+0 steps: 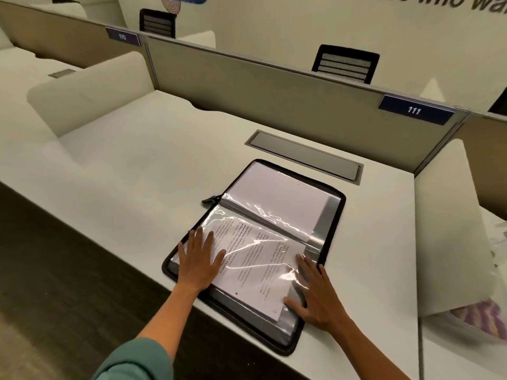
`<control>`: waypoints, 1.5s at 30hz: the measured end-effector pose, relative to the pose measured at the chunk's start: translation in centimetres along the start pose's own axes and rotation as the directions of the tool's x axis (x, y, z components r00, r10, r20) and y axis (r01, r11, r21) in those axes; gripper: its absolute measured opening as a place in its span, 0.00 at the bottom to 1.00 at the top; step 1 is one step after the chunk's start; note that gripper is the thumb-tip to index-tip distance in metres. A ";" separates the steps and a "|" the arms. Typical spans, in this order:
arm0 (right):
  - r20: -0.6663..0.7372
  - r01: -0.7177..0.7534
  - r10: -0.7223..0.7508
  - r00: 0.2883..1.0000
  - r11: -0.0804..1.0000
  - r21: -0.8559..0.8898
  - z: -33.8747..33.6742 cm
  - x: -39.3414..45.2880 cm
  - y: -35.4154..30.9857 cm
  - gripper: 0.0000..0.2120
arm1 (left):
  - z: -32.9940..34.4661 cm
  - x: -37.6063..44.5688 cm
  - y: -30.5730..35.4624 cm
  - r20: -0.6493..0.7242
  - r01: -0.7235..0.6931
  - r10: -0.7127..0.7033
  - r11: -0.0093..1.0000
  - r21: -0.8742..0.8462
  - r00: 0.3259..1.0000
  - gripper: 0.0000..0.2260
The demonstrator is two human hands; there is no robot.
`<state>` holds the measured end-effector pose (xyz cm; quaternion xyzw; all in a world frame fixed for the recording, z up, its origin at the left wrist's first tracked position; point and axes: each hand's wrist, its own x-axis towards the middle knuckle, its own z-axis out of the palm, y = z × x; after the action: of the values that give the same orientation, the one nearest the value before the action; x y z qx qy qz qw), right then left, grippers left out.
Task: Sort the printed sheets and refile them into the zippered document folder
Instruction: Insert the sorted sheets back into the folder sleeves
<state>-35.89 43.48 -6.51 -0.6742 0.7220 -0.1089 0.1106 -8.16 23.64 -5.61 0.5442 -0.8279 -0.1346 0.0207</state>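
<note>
Fingers spread, the left hand point(198, 261) lay flat on the near page's left end. Under it the zippered folder point(333, 215) sat open on the white desk point(137, 165), a printed sheet point(255, 266) inside its clear sleeve. Right hand point(315, 293) pressed flat, fingers apart, on the sleeve's right end.

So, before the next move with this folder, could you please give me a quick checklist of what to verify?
1. Zippered folder lies open and flat on the desk: ok.
2. Left hand flat on the near page's left side, fingers straight: ok.
3. Right hand flat on the right side, steadying it: ok.
4. Printed sheet sits under the clear sleeve: ok.
5. Sheet lies square in the sleeve: not ok, it looks skewed.
6. Sheets are in the correct order: cannot tell.
</note>
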 end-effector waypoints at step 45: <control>-0.195 -0.528 0.685 0.702 0.685 0.503 -3.7 8.7 -3.1 0.15 | -3.0 5.5 -1.3 -0.228 0.016 -0.077 0.966 -0.257 0.971 0.26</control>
<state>-34.70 34.63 -2.19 -0.3186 0.8741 -0.3380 0.1423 -8.72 17.61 -3.65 0.5686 -0.7824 -0.1740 0.1852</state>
